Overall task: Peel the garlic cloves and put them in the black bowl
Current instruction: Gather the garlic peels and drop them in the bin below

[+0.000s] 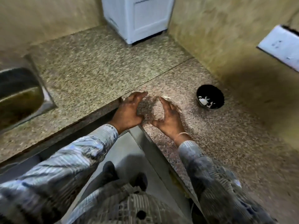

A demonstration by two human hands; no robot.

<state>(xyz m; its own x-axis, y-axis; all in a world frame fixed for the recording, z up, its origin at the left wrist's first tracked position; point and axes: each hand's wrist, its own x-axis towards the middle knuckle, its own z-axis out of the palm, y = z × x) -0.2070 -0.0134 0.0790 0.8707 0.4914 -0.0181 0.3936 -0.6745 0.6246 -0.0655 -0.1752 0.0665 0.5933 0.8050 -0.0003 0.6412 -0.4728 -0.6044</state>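
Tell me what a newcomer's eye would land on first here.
First, the two hands at the middle of the speckled counter: the left hand and right hand lie open, palms facing each other, cupped round a pale blurred patch. Next, the black bowl to their right on the counter, with white pieces inside. Then the steel sink at the far left edge.

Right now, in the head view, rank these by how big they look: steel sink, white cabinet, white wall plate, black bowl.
Largest: steel sink and white cabinet, about alike and both cut by the frame, so unranked.
Next: white wall plate, also cut off.
Smallest: black bowl.
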